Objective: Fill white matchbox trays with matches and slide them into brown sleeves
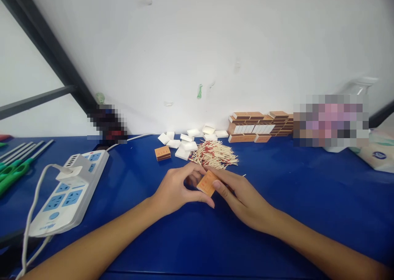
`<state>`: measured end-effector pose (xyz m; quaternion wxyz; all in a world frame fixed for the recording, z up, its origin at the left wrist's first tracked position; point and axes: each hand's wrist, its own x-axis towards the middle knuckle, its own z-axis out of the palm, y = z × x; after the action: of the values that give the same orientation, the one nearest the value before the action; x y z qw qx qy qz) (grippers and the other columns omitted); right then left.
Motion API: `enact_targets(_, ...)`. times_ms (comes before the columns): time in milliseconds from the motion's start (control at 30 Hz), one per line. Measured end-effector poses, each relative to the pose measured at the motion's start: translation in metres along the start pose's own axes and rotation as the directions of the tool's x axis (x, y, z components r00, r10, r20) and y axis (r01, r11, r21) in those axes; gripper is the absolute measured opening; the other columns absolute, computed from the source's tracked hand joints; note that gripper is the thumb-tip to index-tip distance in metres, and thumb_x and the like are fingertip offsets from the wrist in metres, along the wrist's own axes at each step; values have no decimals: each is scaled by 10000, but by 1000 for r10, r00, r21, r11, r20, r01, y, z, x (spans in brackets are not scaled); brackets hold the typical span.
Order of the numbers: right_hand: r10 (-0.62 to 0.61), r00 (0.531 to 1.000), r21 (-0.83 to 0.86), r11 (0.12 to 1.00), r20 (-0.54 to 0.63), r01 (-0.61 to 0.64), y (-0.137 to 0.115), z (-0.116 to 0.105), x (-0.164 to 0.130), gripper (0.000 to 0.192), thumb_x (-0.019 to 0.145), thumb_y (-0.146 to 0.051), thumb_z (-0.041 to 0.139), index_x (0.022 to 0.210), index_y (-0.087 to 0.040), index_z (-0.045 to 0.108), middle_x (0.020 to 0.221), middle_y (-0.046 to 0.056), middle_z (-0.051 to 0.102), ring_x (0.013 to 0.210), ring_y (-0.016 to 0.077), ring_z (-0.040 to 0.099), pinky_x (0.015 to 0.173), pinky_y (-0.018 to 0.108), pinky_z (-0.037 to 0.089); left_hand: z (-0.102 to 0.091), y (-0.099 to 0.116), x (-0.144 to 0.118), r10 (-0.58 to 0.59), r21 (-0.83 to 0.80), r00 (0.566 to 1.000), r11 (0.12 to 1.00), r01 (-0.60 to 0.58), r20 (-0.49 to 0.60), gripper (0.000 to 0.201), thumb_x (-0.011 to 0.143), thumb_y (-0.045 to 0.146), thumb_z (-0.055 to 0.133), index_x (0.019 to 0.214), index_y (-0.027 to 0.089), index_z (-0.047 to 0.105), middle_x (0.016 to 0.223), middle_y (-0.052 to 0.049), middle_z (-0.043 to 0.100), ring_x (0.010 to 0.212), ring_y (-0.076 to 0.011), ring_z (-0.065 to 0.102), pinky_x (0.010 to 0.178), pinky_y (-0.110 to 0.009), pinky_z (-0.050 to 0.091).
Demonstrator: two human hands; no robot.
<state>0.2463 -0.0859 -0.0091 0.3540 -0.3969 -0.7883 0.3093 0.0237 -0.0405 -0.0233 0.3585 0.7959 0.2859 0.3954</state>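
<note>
faint print on orange matchbox [208, 183] unreadable, blue logo on tissue pack [377, 155] illegible

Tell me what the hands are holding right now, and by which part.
Both hands hold one orange matchbox: the left hand grips its left end, the right hand its right side, thumb lying along the top edge.

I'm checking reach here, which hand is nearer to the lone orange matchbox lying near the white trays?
Left. The left hand sits just below the lone matchbox, slightly to its right. The right hand is farther off to the right, past the held matchbox.
</note>
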Motion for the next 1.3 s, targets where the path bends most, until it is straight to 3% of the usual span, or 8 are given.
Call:
enact_targets(167, 13, 1000, -81, 997, 22, -11, 8, -6, 1, 391, 1125, -423, 417, 1397, -240, 631, 1348, 102, 720, 1163, 245, 692, 983, 370, 541, -2, 3, 1, 28, 100, 999, 995, -25, -26, 579, 672, 464, 977, 1111, 233, 678, 891, 17, 793, 751, -160, 723, 738, -277, 589)
enact_targets(300, 59, 998, -200, 978, -34, -64, 19, -17, 4, 468, 1119, -484, 396, 1403, -213, 650, 1337, 126, 738, 1210, 288, 696, 1017, 423, 532, -4, 1, 3, 9, 224, 999, 975, -1, -34, 454, 791, 366, 909, 1153, 248, 661, 1078, -7, 815, 924, -201, 781, 832, -316, 617)
enact_targets(400, 86, 991, -266, 957, -105, -112, 26, -29, 6, 531, 1113, -530, 372, 1384, -181, 667, 1166, 131, 794, 1083, 293, 746, 936, 416, 555, -5, -4, 4, 20, 291, 998, 957, -3, -54, 411, 827, 394, 875, 1153, 237, 678, 1097, -29, 811, 941, -221, 785, 829, -345, 635)
enact_targets(500, 88, 989, -307, 944, -121, -121, 30, -41, 9, 537, 1114, -539, 360, 1347, -178, 682, 1001, 105, 806, 898, 268, 762, 810, 380, 557, -7, -8, 5, 135, 380, 989, 919, -106, -52, 400, 861, 433, 847, 1173, 216, 721, 1101, -71, 797, 963, -240, 763, 831, -378, 639)
enact_targets(667, 37, 995, -345, 936, -92, -67, 34, -54, 12, 461, 1118, -508, 377, 1240, -216, 713, 1000, 75, 797, 832, 239, 733, 760, 357, 527, -10, -10, 6, 269, 419, 963, 876, -239, -14, 388, 885, 430, 829, 1182, 193, 751, 1085, -94, 768, 984, -239, 715, 890, -413, 615)
enact_targets(1067, 35, 999, -405, 913, -19, -39, 35, -49, 15, 476, 1091, -530, 426, 850, -225, 700, 713, 30, 688, 629, 195, 568, 616, 325, 424, -5, -6, 2, 155, 439, 982, 878, -189, 113, 316, 917, 412, 782, 1151, 201, 761, 1002, -67, 759, 969, -247, 697, 857, -381, 578)
enact_targets(1300, 44, 999, -419, 907, 6, -37, 41, -48, 13, 417, 1091, -492, 457, 979, -218, 750, 797, 36, 741, 652, 186, 595, 636, 319, 421, -6, 1, 2, 89, 483, 971, 855, -189, 222, 392, 846, 424, 822, 1140, 176, 749, 1049, -90, 756, 1010, -287, 680, 937, -443, 557)
